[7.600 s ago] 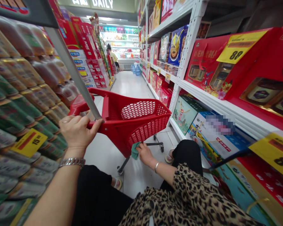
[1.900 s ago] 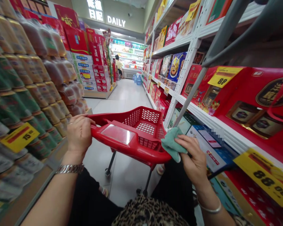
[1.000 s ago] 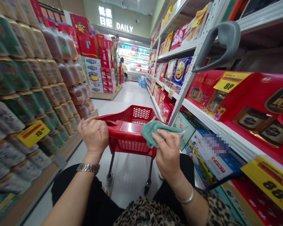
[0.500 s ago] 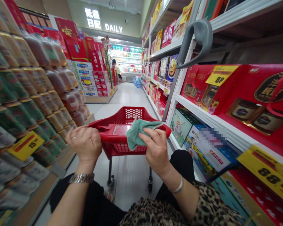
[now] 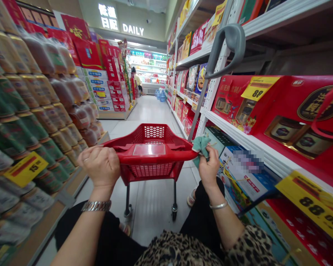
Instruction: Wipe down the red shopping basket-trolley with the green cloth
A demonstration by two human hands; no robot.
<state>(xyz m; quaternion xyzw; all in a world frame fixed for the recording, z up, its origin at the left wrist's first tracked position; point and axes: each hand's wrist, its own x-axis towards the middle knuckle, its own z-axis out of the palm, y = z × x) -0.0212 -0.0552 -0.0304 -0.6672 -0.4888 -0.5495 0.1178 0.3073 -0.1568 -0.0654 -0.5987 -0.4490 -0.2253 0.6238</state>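
A red shopping basket on wheels (image 5: 152, 170) stands in front of me, its rim facing me. My left hand (image 5: 101, 166) is wrapped round the left corner of that rim. At the opposite corner, my right hand (image 5: 209, 166) grips a crumpled green cloth (image 5: 202, 145), which touches the right end of the rim. A grey pull handle (image 5: 229, 51) rises on a metal pole from the basket's right side, beside the shelves.
Stacked drink cans (image 5: 24, 122) line the left, with a yellow price tag (image 5: 26, 168). White shelves (image 5: 238, 133) on the right hold red gift boxes (image 5: 308, 114). Down the tiled aisle (image 5: 144, 107), a person (image 5: 137, 79) is near a lit fridge; water jugs (image 5: 161, 95) stand on the floor.
My right hand has moved right with the cloth, from the middle of the rim to its right end. My left hand stays on the left corner.
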